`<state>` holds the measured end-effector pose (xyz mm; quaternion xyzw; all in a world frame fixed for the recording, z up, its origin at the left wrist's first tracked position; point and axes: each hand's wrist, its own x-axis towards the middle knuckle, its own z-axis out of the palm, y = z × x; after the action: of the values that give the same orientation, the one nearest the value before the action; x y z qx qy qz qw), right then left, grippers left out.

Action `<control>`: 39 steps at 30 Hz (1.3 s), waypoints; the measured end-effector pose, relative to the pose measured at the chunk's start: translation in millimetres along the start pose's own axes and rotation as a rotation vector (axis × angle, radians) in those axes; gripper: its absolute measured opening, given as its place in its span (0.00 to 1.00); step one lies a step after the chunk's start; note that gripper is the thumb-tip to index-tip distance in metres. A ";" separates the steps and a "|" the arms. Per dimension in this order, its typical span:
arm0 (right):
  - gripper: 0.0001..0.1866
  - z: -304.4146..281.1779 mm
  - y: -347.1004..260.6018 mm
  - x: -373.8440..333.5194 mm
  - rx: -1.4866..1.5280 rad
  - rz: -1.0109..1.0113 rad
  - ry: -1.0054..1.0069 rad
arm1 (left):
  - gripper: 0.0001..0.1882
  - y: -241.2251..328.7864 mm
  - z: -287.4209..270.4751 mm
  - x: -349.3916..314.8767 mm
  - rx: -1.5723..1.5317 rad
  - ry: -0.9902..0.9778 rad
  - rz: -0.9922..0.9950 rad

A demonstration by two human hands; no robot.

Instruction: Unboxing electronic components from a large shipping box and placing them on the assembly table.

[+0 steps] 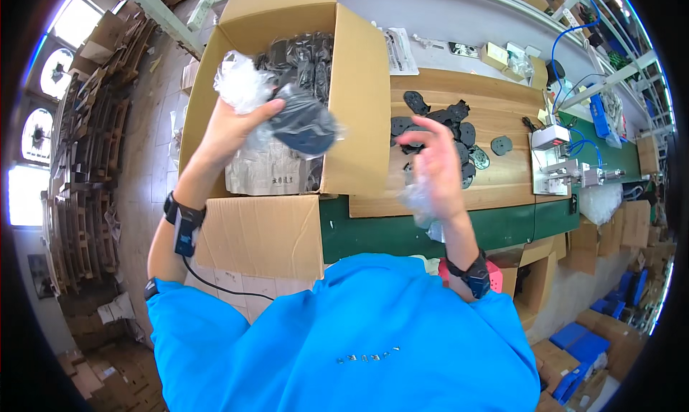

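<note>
so, the left hand (233, 125) is over the open cardboard carton (359, 103), fingers closed around a bagged black part (305, 128), thumb lying across the plastic. a puffy bunch of clear wrap (244, 82) sticks up on the far left side of that hand. below it the carton is packed with more dark bagged pieces (313, 60), plus a pale printed bag (265, 171) on the near side.

the right hand (443, 171) is up over the near left part of the wooden surface (506, 186), a couple of fingers loosely spread with a gap between them. some crumpled clear plastic (420, 200) is right by the palm, but honestly can't tell if the other fingers are gripping it.

just past that hand there's a messy pile of loose black parts (466, 133), with a single black piece (501, 146) apart from it to the right. further right sits a small metal machine (551, 138) with blue tubing (588, 146). both wrists have black straps (188, 229) on, and the shirt (344, 333) is bright blue.
</note>
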<state>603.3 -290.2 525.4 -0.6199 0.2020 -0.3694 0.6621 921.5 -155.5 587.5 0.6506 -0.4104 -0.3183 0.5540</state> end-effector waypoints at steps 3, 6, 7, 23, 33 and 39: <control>0.32 47.4 -5.3 1.1 -0.059 -0.027 -0.103 | 0.21 21.1 53.2 -18.7 -0.015 -0.019 0.067; 0.26 55.9 4.0 0.7 0.104 0.010 -0.020 | 0.19 27.1 90.4 -26.4 -0.075 -0.041 0.143; 0.23 49.2 3.4 1.9 0.200 0.018 -0.004 | 0.19 24.0 89.5 -23.8 -0.095 -0.038 0.152; 0.33 -248.0 319.8 -9.1 -1.158 0.501 0.583 | 0.22 -298.0 -51.3 69.8 0.288 -0.109 -0.661; 0.24 -218.3 220.6 36.9 -0.831 0.198 0.814 | 0.28 -283.8 -6.4 68.9 0.376 -0.188 -0.419; 0.17 -149.5 173.4 13.0 -0.411 0.083 0.738 | 0.54 -321.5 -2.8 63.9 0.623 -0.060 -0.334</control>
<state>544.6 -407.5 337.2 -0.5564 0.5199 -0.4916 0.4224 1011.7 -195.0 274.8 0.8369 -0.3918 -0.2828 0.2570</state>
